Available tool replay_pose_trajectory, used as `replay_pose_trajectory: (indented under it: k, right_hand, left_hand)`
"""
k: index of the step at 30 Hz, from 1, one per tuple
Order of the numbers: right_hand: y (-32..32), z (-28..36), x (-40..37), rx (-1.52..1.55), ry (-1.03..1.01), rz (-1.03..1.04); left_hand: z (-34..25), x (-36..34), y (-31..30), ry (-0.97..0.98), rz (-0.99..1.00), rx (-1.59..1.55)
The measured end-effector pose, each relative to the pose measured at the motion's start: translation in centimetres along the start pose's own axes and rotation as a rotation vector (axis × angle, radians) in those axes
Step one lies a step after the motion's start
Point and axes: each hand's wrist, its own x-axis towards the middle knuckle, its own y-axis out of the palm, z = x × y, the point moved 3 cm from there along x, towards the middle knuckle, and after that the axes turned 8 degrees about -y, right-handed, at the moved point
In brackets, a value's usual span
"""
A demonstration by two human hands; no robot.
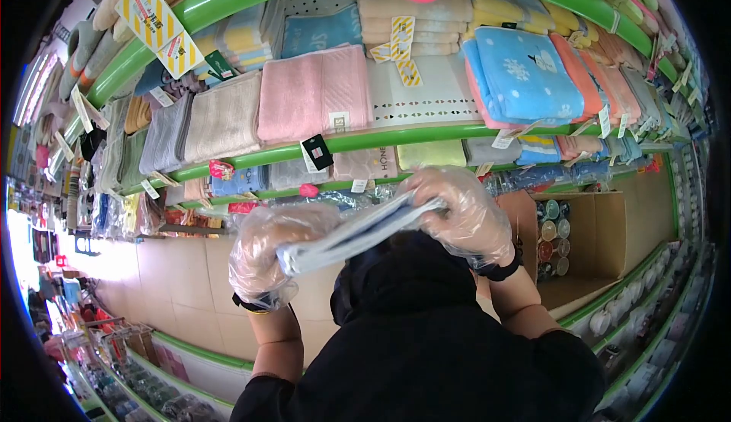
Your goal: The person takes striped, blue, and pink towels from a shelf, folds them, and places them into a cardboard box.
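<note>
Both my hands wear clear plastic gloves and hold one folded towel (350, 233), pale blue-white with a darker blue layer showing along its edge. My left hand (278, 243) is closed around its left end, the fingers partly hidden by the wrinkled plastic. At the other end, slightly higher, my right hand (464, 213) grips the towel between thumb and fingers. The towel is tilted, in front of the shelves and apart from them. Beyond it, on the upper shelf, lie a folded pink towel (312, 95) and a blue towel with snowflakes (521, 72).
Green-edged shelves (411, 134) with stacked towels and hanging tags curve across the front. An open cardboard box (598, 232) holding several round-topped items stands at the right. Shelves of small goods (640, 308) flank the right side. Tiled floor (183, 270) shows at the left.
</note>
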Motion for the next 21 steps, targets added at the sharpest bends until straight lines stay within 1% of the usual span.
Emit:
replay_pose_trajectory:
  k: [1,2,3,4,5,6,8,9,10,12,13,14,16,17,18,20,21]
  right_hand:
    - [-0.1,-0.1,0.2,0.175,0.051,-0.086]
    - [0.1,0.1,0.3,0.174,0.047,-0.081]
    - [0.1,0.2,0.2,0.258,0.126,-0.225]
    - [0.1,0.1,0.2,0.341,0.205,-0.371]
    - [0.2,0.3,0.6,0.367,0.191,-0.437]
    - [0.1,0.3,0.7,0.366,0.189,-0.439]
    - [-0.2,0.2,0.9,0.179,0.207,-0.316]
    - [-0.4,0.3,1.2,0.046,0.141,-0.229]
    - [-0.4,0.2,1.3,0.043,0.143,-0.225]
    - [0.4,0.3,1.7,0.027,0.057,-0.142]
    - [0.8,0.2,1.8,0.001,0.036,-0.103]
    - [1.0,0.4,2.1,0.008,0.035,-0.097]
    - [1.7,0.9,2.6,-0.009,0.004,-0.045]
    - [2.0,0.5,2.4,0.032,0.043,-0.088]
    - [2.0,0.5,2.4,0.033,0.043,-0.091]
    - [1.6,0.5,2.5,0.095,0.237,-0.099]
    - [1.2,0.5,2.4,0.091,0.242,-0.107]
  left_hand:
    - [0.4,-0.1,-0.4,-0.021,-0.019,0.226]
    - [0.5,0.0,-0.6,-0.044,-0.039,0.453]
    - [1.1,0.6,-0.1,-0.089,-0.022,0.266]
    - [2.1,0.5,0.2,-0.146,-0.052,0.323]
    - [2.8,0.6,0.8,-0.153,-0.027,0.416]
    - [3.5,0.5,1.5,-0.162,-0.001,0.507]
    - [4.2,0.1,2.7,-0.189,0.002,0.506]
    - [4.8,-0.1,3.3,-0.232,0.062,0.579]
    - [4.9,-0.2,3.7,-0.233,0.06,0.574]
    - [3.0,0.7,5.3,-0.098,0.078,0.707]
    - [2.7,0.9,5.9,-0.065,0.12,0.686]
    - [2.5,0.8,6.4,-0.072,0.117,0.69]
    - [2.4,0.4,7.3,-0.136,0.159,0.649]
    - [2.6,0.3,7.5,-0.135,0.125,0.571]
    - [2.7,0.5,7.5,-0.134,0.127,0.573]
    - [2.8,1.1,7.6,-0.112,0.143,0.374]
    - [3.1,1.3,7.6,-0.167,0.152,0.266]
